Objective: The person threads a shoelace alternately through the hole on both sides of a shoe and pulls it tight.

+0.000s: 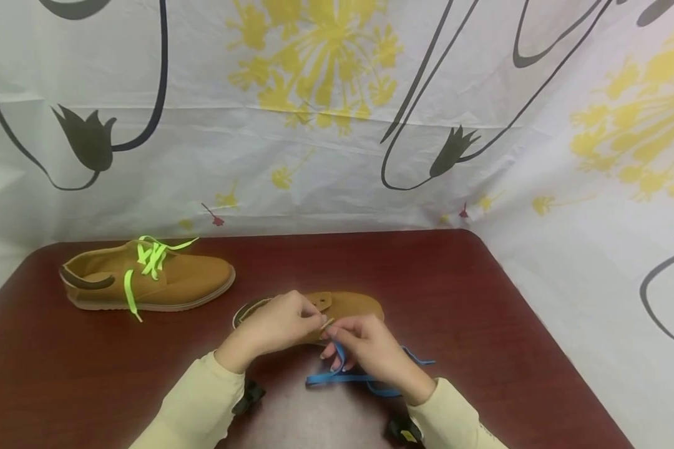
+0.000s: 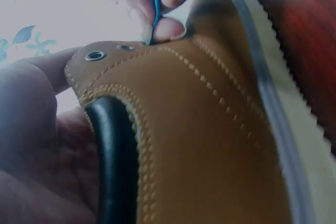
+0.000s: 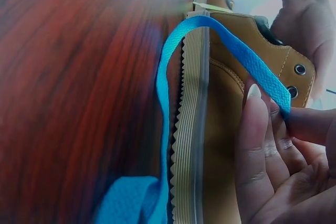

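Note:
A tan lace-up shoe (image 1: 356,304) with a pale ridged sole lies under both hands, its toe to the right. My left hand (image 1: 283,324) grips the shoe's eyelet flap, its palm behind the leather in the left wrist view. Metal eyelets (image 2: 96,55) line that flap. With thumb and finger, my right hand (image 1: 373,349) pinches a flat blue shoelace (image 3: 165,77) right at an eyelet. The lace loops from the fingers over the sole edge, and its slack (image 1: 342,378) trails onto the table. The left fingertips are partly hidden by the flap.
A second tan shoe (image 1: 196,280) with a bright green lace (image 1: 154,255) stands at the back left of the dark red table (image 1: 427,268). Patterned white cloth (image 1: 202,143) hangs behind and to the right. Small black devices (image 1: 249,398) sit at the wrists.

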A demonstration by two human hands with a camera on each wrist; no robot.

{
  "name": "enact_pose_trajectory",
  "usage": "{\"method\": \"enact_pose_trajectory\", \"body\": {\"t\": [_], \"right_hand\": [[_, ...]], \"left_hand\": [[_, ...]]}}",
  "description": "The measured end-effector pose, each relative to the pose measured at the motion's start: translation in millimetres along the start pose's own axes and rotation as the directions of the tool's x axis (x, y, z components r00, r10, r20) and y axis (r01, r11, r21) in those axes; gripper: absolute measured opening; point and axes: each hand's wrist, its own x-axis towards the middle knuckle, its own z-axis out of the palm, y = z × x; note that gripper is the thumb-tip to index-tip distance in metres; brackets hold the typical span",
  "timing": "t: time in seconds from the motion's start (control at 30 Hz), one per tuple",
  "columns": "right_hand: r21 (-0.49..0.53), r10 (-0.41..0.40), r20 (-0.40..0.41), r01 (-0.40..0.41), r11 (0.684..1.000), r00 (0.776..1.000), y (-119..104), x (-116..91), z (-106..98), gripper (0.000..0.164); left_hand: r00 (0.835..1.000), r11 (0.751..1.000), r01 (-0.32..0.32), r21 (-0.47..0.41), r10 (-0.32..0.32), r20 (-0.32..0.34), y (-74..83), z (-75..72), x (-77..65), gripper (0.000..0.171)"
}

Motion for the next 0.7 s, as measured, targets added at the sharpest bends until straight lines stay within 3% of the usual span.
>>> {"method": "enact_pose_trajectory", "body": {"t": [0.13, 0.37, 0.57, 0.7], "right_hand": [[-0.013, -0.018, 0.007, 0.018, 1.000, 1.000, 1.5, 0.3, -0.4, 0.028], [-0.031, -0.007, 0.010, 0.007, 0.999, 1.000, 1.6, 0.3, 0.6, 0.029], [-0.016, 0.008, 0.024, -0.008, 1.000, 1.000, 2.2, 1.1, 0.6, 0.033], [-0.062, 0.031, 0.007, -0.031, 0.998, 0.999, 0.4, 1.3, -5.0, 0.036]], "left_hand": [[0.999, 0.997, -0.049, -0.064, 0.049, -0.004, -4.6, 0.7, 2.8, 0.033], [0.998, 0.992, 0.013, -0.128, -0.021, -0.060, -13.5, -1.0, 8.0, 0.014], [0.993, 0.997, 0.001, -0.077, -0.010, -0.118, -10.3, 0.5, 9.1, 0.019], [0.988, 0.999, 0.019, -0.029, -0.023, -0.155, -3.3, -0.4, 7.6, 0.021]]}}
